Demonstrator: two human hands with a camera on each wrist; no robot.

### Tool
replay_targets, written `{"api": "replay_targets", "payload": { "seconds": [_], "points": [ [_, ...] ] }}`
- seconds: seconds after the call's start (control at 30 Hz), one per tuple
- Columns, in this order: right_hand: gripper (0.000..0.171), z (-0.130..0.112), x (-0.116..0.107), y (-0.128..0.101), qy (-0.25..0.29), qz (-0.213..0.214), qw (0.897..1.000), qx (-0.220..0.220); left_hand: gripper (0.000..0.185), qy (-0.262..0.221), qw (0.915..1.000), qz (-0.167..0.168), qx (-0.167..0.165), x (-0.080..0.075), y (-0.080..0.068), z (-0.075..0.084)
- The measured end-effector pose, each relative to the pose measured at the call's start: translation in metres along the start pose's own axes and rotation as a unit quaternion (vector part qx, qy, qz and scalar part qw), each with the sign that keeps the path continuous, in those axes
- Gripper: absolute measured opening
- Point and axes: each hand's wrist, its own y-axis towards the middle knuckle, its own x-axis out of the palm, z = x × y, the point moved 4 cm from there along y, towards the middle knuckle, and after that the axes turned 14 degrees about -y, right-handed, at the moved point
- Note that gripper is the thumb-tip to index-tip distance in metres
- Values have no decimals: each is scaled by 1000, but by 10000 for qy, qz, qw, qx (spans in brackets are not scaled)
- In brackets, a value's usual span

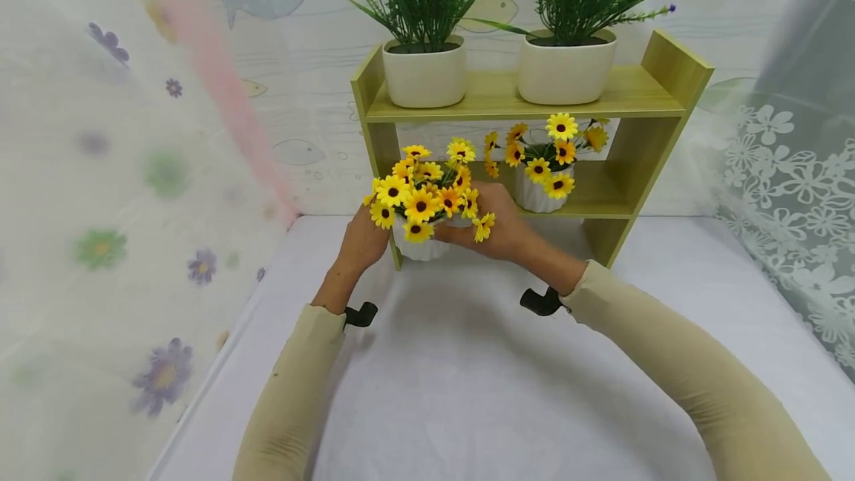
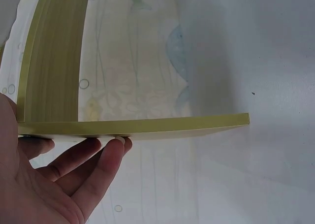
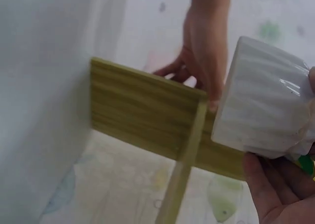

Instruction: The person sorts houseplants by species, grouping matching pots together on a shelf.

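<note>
My right hand [image 1: 499,223] grips a white ribbed pot [image 1: 426,249] of yellow daisy-like flowers [image 1: 421,205], held in front of the left end of a light wooden shelf [image 1: 534,99]. In the right wrist view the glossy pot [image 3: 268,101] lies tilted above the fingers [image 3: 283,182]. My left hand [image 1: 366,237] is on the shelf's left side panel. The left wrist view shows its fingers [image 2: 101,179] bent against the panel's outer face [image 2: 172,130]; its thumb is hidden there.
A second potted yellow-flower plant [image 1: 539,191] stands on the lower board, right of my right hand. Two cream pots [image 1: 425,79] [image 1: 568,73] with purple-flowered greenery stand on the top board. A white cloth [image 1: 461,384] covers the table, and patterned curtains [image 1: 93,243] hang around.
</note>
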Motion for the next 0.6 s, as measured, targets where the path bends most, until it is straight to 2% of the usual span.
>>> {"api": "replay_targets", "payload": {
  "seconds": [0.13, 0.37, 0.6],
  "points": [
    [45, 4, -5, 11, -53, 75, 9998, 192, 59, -316, 9991, -2, -266, 1, 3, -4],
    [44, 16, -1, 24, -351, 16, 9973, 649, 63, -409, 9990, -22, -204, 2, 5, -2],
    [46, 31, 6, 33, -670, 124, 9924, 1028, 62, -426, 9986, -61, -296, 0, 5, 1]
  ]
}}
